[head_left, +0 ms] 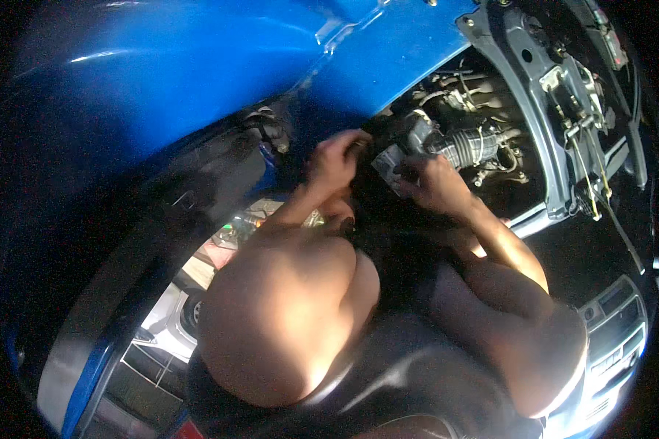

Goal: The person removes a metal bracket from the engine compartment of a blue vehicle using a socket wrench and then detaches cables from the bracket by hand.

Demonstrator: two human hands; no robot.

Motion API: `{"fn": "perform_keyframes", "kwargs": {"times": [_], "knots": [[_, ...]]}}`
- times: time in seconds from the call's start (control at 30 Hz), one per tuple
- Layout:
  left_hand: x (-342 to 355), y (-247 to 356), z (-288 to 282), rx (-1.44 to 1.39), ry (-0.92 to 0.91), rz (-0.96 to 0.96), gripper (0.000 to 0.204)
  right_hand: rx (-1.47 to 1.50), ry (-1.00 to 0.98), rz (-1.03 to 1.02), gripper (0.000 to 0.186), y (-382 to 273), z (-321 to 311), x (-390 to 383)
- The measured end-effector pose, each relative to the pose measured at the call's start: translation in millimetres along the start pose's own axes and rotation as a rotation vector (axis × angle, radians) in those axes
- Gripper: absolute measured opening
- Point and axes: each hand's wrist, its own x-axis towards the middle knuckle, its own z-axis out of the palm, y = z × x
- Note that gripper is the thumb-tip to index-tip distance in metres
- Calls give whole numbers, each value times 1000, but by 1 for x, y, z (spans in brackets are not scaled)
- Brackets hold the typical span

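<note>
My left hand (335,162) is curled, its fingers bent inward against a dark area next to the blue panel. What it holds, if anything, is hidden in shadow. My right hand (438,184) has its fingers closed at the edge of a grey boxy part (389,167). Whether the fingers grip that part or only rest on it is hard to make out. Just beyond the right hand, a ribbed grey hose (467,148) runs among the engine parts (458,96). Both my forearms reach forward over my bare knees.
A large blue panel (220,66) spans the upper left. To the right, a dark metal frame (545,124) borders the engine opening, with thin cables (587,172) along it. A slatted grey panel (615,344) stands lower right. Outside, lower left, shows a white vehicle (170,311).
</note>
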Motion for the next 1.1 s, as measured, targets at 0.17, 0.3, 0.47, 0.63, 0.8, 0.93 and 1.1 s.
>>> {"fn": "perform_keyframes", "kwargs": {"times": [0.17, 0.3, 0.47, 0.63, 0.8, 0.93, 1.1], "knots": [[-6, -76, -21, -64, 642, -113, 16, -161, -183, 17, 32, 29, 33, -6], [0, -71, -22, -82, 666, -265, 18, -195, -232, 68, 40, 14, 17, -4], [3, -79, -13, -4, 701, -230, 18, -142, -200, 61, 45, 17, 19, -3], [6, -84, -10, -113, 701, -158, 19, -152, -143, 98, 30, 23, 25, -6], [8, -94, -10, 79, 649, -175, 20, -99, -122, 78, 41, 29, 25, -6], [8, -85, -14, 44, 640, -175, 22, -136, -69, 57, 33, 35, 28, -9], [-2, -97, -18, 13, 680, -164, 17, -272, -197, 44, 41, 42, 41, 0]]}}
